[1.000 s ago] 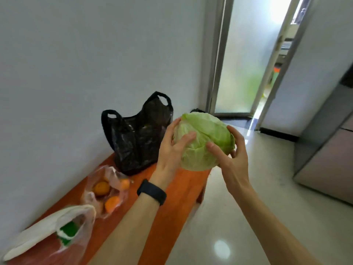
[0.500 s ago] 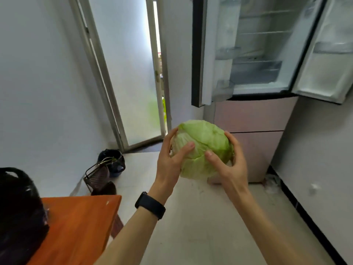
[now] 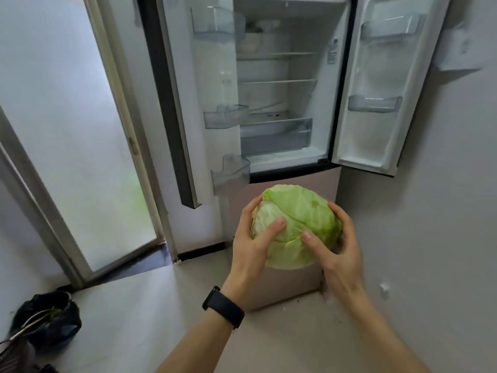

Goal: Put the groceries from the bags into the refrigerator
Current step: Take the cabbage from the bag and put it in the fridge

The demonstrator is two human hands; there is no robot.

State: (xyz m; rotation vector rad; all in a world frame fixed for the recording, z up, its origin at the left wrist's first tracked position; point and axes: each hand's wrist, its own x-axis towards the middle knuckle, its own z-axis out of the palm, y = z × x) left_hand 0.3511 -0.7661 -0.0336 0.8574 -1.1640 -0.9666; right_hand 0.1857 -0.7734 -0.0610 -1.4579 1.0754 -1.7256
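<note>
- Step in hand, as a judgement: the carry. One cabbage (image 3: 298,224) is held in the air in front of the open refrigerator (image 3: 271,68), below its lit compartment and not yet inside.
- The left hand (image 3: 251,246) cups the cabbage's left side with fingers curled round it and the thumb laid across the near face. The right hand (image 3: 338,251) does the same on the right side, so both hands grip the one head.
- The next move likely calls for lifting the cabbage up and forward to shelf height, passing between the two door panels. It then needs a bare spot wide enough for a round, bulky head, such as the lower shelf (image 3: 277,82) or the floor above the crisper drawer (image 3: 274,135).
- Being round, it could roll once let go, so it probably wants setting down flat side first.
- Count: one cabbage, two hands, and one black wristband (image 3: 223,306) on the left wrist.
- Count: two refrigerator doors, both swung open. The left door (image 3: 172,103) shows three clear bins, the right door (image 3: 376,146) two.
- Inside: two shelves and one drawer. Something pale sits on the top level, too blurred to name.
- No grocery bags are in view. One dark bag-like bundle (image 3: 45,319) lies on the floor by the frosted glass door (image 3: 80,130).
</note>
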